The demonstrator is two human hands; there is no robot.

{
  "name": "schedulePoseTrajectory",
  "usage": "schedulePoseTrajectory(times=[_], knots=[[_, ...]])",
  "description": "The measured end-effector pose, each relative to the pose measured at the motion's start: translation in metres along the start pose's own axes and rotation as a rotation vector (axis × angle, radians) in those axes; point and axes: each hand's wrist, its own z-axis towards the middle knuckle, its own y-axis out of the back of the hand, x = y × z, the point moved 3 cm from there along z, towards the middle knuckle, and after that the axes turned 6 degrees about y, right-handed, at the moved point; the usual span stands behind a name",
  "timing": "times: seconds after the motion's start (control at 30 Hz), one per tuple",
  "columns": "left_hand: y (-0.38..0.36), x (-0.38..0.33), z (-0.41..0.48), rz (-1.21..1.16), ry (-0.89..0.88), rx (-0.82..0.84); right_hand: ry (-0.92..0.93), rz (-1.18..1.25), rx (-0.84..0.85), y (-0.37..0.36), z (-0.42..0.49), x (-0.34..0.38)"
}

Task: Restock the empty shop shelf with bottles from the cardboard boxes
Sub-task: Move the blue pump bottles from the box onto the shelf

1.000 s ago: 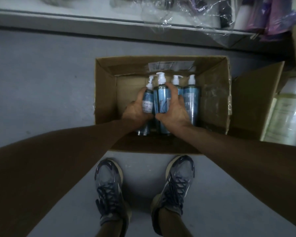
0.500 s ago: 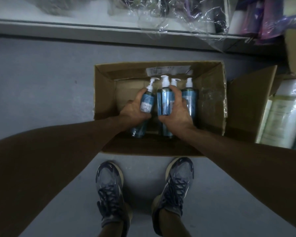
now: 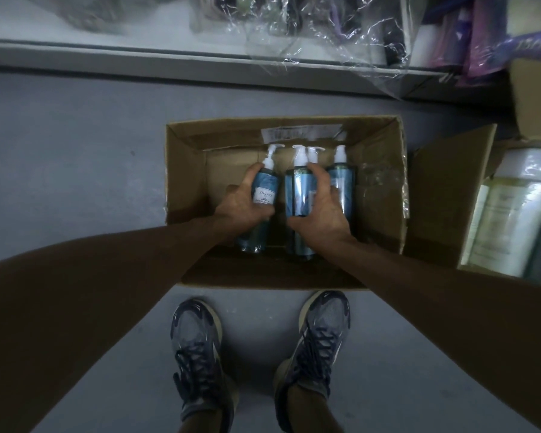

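An open cardboard box (image 3: 185, 170) sits on the grey floor in front of my feet. Inside stand several blue pump bottles with white heads. My left hand (image 3: 241, 204) grips the leftmost bottle (image 3: 264, 189), which is tilted left and apart from the others. My right hand (image 3: 320, 210) grips a second bottle (image 3: 297, 195) in the middle. Two more bottles (image 3: 341, 179) stand behind and to the right of my right hand. The white shelf (image 3: 107, 29) runs along the top of the view.
Crumpled clear plastic wrap (image 3: 325, 29) lies on the shelf, with purple packages (image 3: 481, 35) at its right end. A second open box (image 3: 444, 195) with pale wrapped packs (image 3: 512, 220) stands right of the first. My two shoes (image 3: 197, 354) are just below the box.
My left hand has pulled its bottle leftward and tilted it away from the group, opening a gap. My right hand stays on the middle bottle. The view has shifted slightly down.
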Motion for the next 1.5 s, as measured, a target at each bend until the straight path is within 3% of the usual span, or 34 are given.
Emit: schedulePoseTrajectory(times=[0.3,0.7,1.03,1.3,1.5], knots=[[0.036,-0.024,-0.039,-0.015,-0.023,0.145,-0.002,0.072,-0.047,0.022,-0.025,0.021],[0.112,-0.078,-0.193,-0.319,-0.103,0.347,0.043,0.329,0.03,0.094,-0.142,0.117],[0.215,-0.156,-0.391,-0.488,-0.226,0.263,0.2,0.435,0.104,0.183,-0.287,0.264],[0.303,-0.21,-0.544,-0.554,-0.361,0.106,0.377,0.537,0.028,0.254,-0.405,0.403],[0.373,-0.259,-0.633,-0.517,-0.531,-0.009,0.551,0.48,-0.029,0.295,-0.475,0.5]])
